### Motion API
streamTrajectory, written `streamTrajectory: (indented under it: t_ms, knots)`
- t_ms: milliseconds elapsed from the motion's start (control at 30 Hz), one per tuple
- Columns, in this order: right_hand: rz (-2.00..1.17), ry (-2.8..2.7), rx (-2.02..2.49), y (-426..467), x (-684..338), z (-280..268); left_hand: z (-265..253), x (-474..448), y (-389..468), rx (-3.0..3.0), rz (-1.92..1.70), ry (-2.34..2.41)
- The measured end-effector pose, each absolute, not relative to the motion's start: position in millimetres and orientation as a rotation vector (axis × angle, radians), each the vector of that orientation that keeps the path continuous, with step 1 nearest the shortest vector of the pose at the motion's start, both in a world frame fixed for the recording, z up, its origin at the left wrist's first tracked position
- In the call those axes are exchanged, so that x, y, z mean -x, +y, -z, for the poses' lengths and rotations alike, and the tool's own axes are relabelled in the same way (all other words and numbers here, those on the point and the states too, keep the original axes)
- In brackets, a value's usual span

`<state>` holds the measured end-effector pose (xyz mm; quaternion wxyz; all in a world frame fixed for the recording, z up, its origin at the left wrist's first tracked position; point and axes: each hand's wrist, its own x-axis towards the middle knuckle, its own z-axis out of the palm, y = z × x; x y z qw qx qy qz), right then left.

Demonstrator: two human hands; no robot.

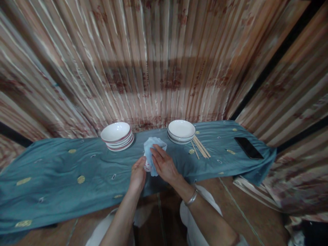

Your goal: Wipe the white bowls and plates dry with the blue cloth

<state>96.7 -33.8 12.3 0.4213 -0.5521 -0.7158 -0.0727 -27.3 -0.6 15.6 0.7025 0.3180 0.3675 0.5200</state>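
Close to the table's front edge, my left hand (138, 173) grips a small white dish with red marks (147, 166). Most of this dish is hidden, so its exact shape cannot be made out. My right hand (165, 165) presses a light blue cloth (153, 141) over it, fingers closed on the cloth. Beyond my left hand stands a stack of white bowls with red bands (116, 132). A second stack, of white plates with dark rims (181, 130), is beyond my right hand. Several wooden chopsticks (202, 147) lie beside the plates.
A blue-green cloth with yellow motifs covers the long table (97, 171). At its right end lies a black phone (248, 148). A pleated patterned curtain (159, 68) hangs right behind the table, with dark poles (266, 71) at the sides. Brown tiled floor (230, 201) shows below.
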Motion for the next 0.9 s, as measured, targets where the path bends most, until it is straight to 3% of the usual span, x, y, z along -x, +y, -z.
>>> streamTrajectory:
  t_ms: [433,900]
  knots:
    - [0.171,-2.004,1.513,-17,-84,-17,-4,33,5,-0.633,-1.199,0.769]
    - [-0.055,-1.831,1.511,8,-98,-17,-5,36,9,-0.535,-1.176,0.748]
